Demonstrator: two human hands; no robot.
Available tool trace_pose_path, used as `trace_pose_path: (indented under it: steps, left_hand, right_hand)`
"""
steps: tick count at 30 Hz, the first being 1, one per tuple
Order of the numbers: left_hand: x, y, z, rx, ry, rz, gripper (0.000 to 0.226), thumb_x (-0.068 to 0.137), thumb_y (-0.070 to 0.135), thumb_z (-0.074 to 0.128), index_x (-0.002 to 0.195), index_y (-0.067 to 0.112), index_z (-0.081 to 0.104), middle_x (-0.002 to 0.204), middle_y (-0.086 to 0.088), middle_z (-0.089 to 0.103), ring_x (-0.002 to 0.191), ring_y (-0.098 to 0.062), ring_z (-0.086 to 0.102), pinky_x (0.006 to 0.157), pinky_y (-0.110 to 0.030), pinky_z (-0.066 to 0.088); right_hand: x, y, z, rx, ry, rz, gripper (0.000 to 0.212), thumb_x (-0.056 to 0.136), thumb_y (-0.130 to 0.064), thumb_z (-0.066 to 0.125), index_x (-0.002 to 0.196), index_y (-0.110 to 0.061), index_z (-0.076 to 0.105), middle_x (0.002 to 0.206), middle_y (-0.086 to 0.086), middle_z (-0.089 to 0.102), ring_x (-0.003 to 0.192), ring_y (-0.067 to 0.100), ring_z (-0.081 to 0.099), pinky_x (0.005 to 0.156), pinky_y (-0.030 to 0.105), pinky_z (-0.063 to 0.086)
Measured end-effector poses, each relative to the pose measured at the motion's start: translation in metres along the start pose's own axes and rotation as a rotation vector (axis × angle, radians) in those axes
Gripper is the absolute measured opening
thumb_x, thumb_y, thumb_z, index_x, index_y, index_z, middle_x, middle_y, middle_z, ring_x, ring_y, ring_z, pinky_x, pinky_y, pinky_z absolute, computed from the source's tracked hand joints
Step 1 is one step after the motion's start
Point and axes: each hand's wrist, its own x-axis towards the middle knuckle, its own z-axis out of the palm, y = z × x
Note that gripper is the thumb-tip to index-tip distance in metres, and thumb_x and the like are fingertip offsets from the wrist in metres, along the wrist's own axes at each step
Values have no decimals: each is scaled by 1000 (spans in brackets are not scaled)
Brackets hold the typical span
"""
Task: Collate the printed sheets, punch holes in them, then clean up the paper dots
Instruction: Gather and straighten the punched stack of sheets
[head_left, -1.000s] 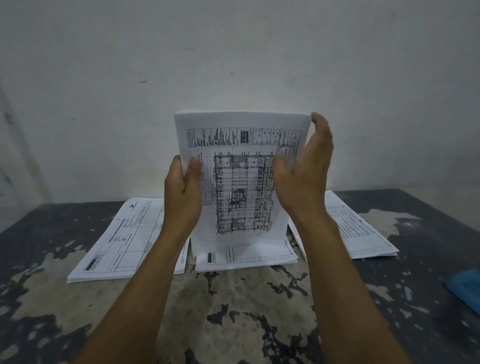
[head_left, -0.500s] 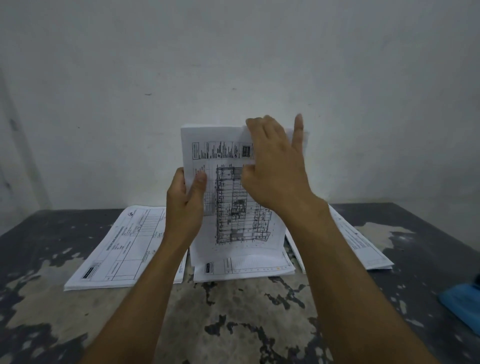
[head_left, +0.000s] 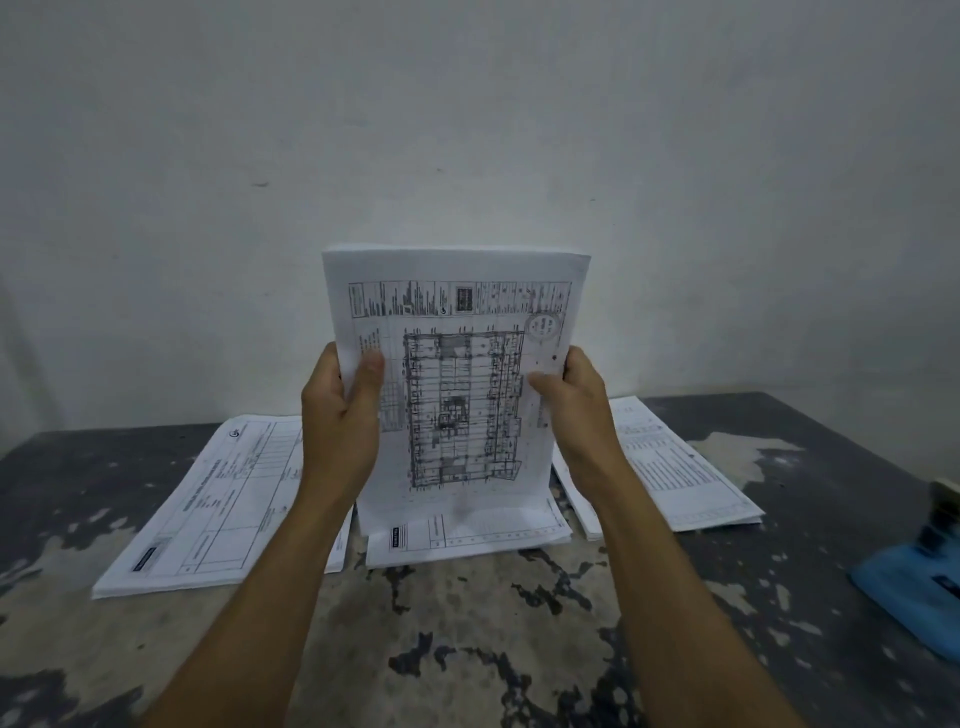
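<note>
I hold a stack of printed sheets (head_left: 457, 374) upright, its top page showing a floor plan. Its lower edge stands on the middle paper pile (head_left: 467, 538). My left hand (head_left: 340, 415) grips the stack's left edge, thumb on the front. My right hand (head_left: 576, 410) grips the right edge, thumb across the page. Another paper pile (head_left: 208, 509) lies flat at the left, and a third paper pile (head_left: 680, 467) lies at the right, partly behind my right arm.
The table (head_left: 467, 649) has a worn dark top with pale patches and meets a plain white wall (head_left: 467, 130). A blue object (head_left: 919, 587) lies at the right edge, partly cut off by the frame.
My right hand has come down from the top of the stack to its right edge and now grips it there. The stack stands straighter.
</note>
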Motion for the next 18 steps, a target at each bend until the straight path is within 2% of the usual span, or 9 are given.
trace_pose_path:
  steps: [4, 7, 9, 12, 15, 18]
  left_hand:
    - [5, 6, 0, -39, 28, 12, 22, 99, 45, 53, 116, 32, 59, 110, 13, 71, 101, -4, 68, 79, -19, 57]
    - [3, 2, -1, -23, 5, 4, 24, 100, 46, 51, 118, 32, 58, 112, 16, 70, 102, -4, 68, 80, -23, 58]
    - [-3, -6, 0, 20, -13, -40, 36, 99, 50, 49, 125, 26, 56, 117, 12, 68, 109, -10, 66, 90, -38, 58]
    - [-5, -15, -1, 65, -32, -121, 71, 92, 67, 47, 142, 17, 42, 140, -5, 56, 128, -27, 55, 102, -56, 47]
    - [-3, -12, -3, 91, -30, -145, 88, 85, 77, 46, 147, 14, 36, 146, -10, 50, 133, -32, 49, 104, -59, 44]
    - [-6, -8, -2, 77, -13, -141, 82, 88, 73, 46, 145, 15, 38, 143, -8, 53, 130, -30, 52, 103, -58, 46]
  right_hand:
    - [3, -6, 1, -56, -31, -90, 13, 100, -14, 49, 112, -18, 51, 107, -8, 65, 84, -7, 64, 60, 9, 50]
    - [6, -2, -2, -69, -56, -75, 13, 101, -16, 48, 113, -19, 50, 106, -9, 65, 82, -8, 63, 58, 7, 49]
    - [3, 8, -3, -111, -70, -35, 12, 103, -21, 47, 114, -19, 51, 105, -10, 65, 82, -6, 63, 58, 9, 48]
    - [0, 19, -3, -158, -64, -20, 13, 104, -28, 45, 112, -21, 52, 102, -13, 64, 79, -12, 60, 58, 6, 44]
    - [2, 21, -1, -189, -65, -42, 14, 105, -31, 44, 110, -21, 51, 103, -9, 64, 87, -3, 61, 65, 15, 45]
    - [2, 22, -2, -227, -71, -64, 16, 105, -31, 42, 110, -18, 49, 104, -3, 63, 94, 13, 61, 71, 27, 49]
